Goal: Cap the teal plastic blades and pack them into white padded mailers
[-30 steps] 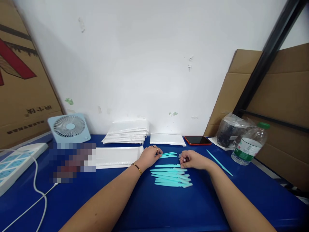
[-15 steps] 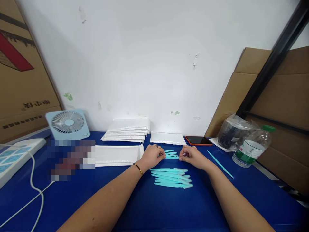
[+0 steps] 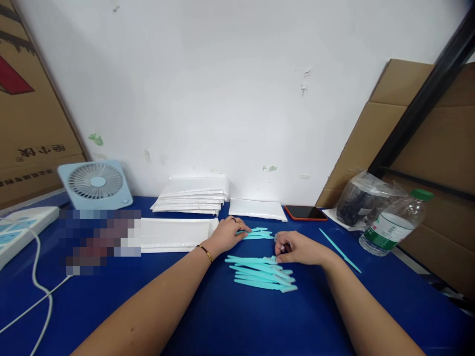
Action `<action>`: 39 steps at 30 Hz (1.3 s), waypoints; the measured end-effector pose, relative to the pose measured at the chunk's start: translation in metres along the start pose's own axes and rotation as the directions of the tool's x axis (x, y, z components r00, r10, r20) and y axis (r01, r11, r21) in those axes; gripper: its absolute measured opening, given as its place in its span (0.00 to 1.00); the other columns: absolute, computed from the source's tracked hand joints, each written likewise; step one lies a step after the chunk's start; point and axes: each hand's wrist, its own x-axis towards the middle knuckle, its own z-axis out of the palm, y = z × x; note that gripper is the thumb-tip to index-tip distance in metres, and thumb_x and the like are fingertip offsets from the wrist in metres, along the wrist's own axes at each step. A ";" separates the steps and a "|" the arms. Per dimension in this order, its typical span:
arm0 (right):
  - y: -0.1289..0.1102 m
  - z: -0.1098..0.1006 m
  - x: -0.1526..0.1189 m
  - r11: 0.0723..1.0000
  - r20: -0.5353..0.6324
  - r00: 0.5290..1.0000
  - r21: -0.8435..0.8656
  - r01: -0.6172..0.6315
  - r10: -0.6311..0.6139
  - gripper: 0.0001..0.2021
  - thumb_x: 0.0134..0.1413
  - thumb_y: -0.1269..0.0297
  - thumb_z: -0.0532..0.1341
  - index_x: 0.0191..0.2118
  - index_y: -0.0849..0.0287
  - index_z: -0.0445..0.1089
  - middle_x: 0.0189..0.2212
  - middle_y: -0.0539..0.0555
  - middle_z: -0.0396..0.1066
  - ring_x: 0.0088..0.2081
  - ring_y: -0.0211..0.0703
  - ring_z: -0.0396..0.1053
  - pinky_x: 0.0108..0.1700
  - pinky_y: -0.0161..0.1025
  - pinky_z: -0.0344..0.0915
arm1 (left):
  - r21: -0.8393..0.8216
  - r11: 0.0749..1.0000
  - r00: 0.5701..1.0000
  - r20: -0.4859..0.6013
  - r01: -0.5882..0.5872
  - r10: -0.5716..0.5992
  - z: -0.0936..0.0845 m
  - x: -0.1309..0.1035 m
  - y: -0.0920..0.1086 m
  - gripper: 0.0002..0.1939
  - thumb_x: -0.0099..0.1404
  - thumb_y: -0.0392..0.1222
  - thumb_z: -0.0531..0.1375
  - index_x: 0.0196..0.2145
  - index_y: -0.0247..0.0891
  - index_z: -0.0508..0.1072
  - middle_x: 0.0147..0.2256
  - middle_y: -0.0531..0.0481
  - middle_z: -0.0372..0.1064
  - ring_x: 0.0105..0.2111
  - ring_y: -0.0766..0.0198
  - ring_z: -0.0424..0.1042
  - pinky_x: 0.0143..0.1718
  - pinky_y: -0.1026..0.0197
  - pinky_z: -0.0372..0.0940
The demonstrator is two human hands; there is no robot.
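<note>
Several turquoise plastic sticks with broader tips [image 3: 260,275] lie in an overlapping row on the blue tabletop [image 3: 230,321]. Behind them is a smaller group of the same sticks [image 3: 261,234]. My left hand [image 3: 228,234], with rings and a bracelet, rests its fingers, slightly apart, on the left ends of that back group. My right hand [image 3: 297,247] is just right of it, fingers curled, thumb at the tip of the uppermost stick of the front row; what is between its fingers is hard to make out. One single stick [image 3: 339,249] lies apart to the right.
White padded envelopes [image 3: 191,194] are stacked by the wall, with others [image 3: 170,235] and a single one [image 3: 258,208] nearby. A phone [image 3: 306,213], a bagged cup [image 3: 356,200] and a bottle [image 3: 389,227] stand right. A fan [image 3: 97,184] and power strip [image 3: 25,230] are left.
My right hand has moved down from the back group to the front row. My left hand has spread its fingers and shifted left. The view has moved slightly.
</note>
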 end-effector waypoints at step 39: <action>-0.011 0.009 0.003 0.995 -0.104 0.993 -0.092 0.043 -0.052 0.11 0.46 0.55 0.63 0.29 0.59 0.70 0.29 0.50 0.64 0.29 0.36 0.61 0.32 0.34 0.57 | 0.044 0.990 0.986 0.108 -0.134 0.129 -0.010 -0.018 0.045 0.10 0.58 0.49 0.58 0.31 0.42 0.74 0.30 0.53 0.72 0.32 0.64 0.68 0.30 0.65 0.56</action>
